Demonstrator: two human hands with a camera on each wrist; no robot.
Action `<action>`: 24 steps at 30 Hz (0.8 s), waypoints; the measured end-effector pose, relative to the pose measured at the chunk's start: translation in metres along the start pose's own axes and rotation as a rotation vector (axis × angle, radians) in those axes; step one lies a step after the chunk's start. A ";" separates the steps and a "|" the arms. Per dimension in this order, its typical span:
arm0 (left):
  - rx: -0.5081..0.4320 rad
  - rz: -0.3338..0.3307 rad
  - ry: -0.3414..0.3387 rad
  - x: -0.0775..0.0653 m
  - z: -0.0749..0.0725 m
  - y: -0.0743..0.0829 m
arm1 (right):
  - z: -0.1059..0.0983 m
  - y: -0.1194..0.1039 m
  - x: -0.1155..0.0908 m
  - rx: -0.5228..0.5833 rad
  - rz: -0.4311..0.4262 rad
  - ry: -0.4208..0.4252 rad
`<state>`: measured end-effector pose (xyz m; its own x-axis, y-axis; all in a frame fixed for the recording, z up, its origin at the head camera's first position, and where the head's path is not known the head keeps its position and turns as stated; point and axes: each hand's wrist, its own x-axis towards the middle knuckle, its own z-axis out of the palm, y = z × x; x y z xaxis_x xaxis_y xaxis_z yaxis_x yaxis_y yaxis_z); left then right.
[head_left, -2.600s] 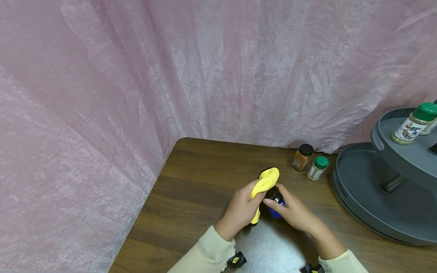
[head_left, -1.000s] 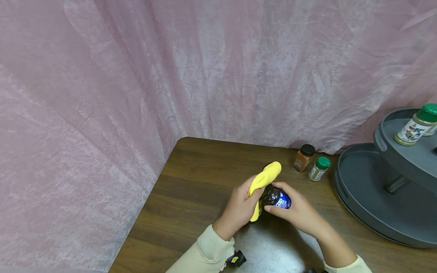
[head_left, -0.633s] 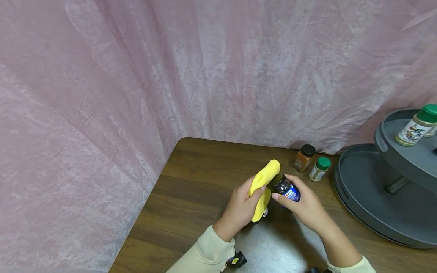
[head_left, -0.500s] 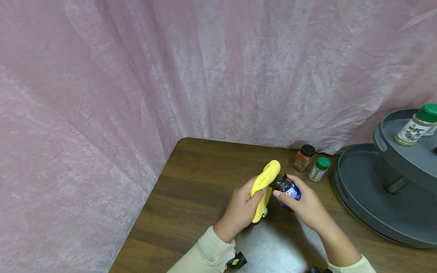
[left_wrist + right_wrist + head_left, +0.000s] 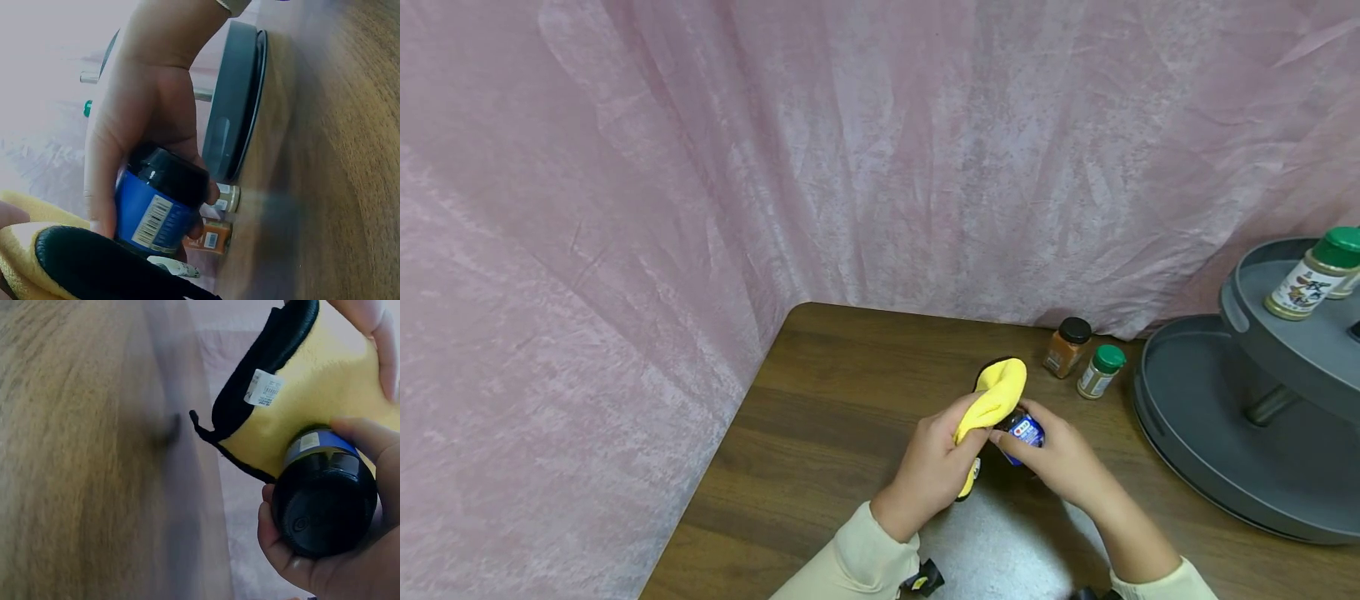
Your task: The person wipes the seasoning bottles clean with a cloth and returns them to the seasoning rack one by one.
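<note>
A dark jar with a blue label (image 5: 1024,437) is held above the counter, its end toward the left hand hidden by a yellow cloth (image 5: 1003,387). The right wrist view shows the jar's dark base and a strip of label touching the cloth; the label's small print is too blurred to read. The right-hand grip (image 5: 1067,458) is curled around the jar, its far fingers partly masked by it in the head view. The left-hand grip (image 5: 936,462) holds the bunched cloth, thumb across it, most fingers concealed behind. The cloth has a black edge and, in the right wrist view, a white tag (image 5: 262,387) with unreadable printing.

Beyond the hands, 2 containers stand near each other on the wooden counter (image 5: 850,358): an orange-brown jar with a black lid (image 5: 1066,348) and a green-capped bottle (image 5: 1101,372). To their right is a grey 2-tier stand (image 5: 1195,367), cut off by the frame. Its upper tier carries another green-capped bottle (image 5: 1307,279), with a 2nd mostly hidden behind it and a dark object at the edge, too cropped to identify. A pink curtain (image 5: 850,167) hangs behind.
</note>
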<state>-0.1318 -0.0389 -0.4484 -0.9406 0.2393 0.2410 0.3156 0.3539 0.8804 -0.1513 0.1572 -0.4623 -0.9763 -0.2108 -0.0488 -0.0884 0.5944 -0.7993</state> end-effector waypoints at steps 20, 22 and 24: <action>-0.062 -0.061 0.023 0.004 0.002 -0.004 | 0.000 -0.013 -0.010 0.052 -0.141 0.020; -0.059 -0.068 0.024 0.003 0.002 -0.004 | -0.002 -0.014 -0.010 0.048 -0.110 0.024; -0.049 -0.072 0.024 0.003 0.002 -0.002 | -0.004 -0.014 -0.010 0.038 -0.078 0.027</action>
<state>-0.1348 -0.0372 -0.4506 -0.9636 0.1930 0.1851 0.2408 0.3250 0.9145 -0.1415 0.1541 -0.4487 -0.9717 -0.2343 0.0300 -0.1572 0.5466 -0.8225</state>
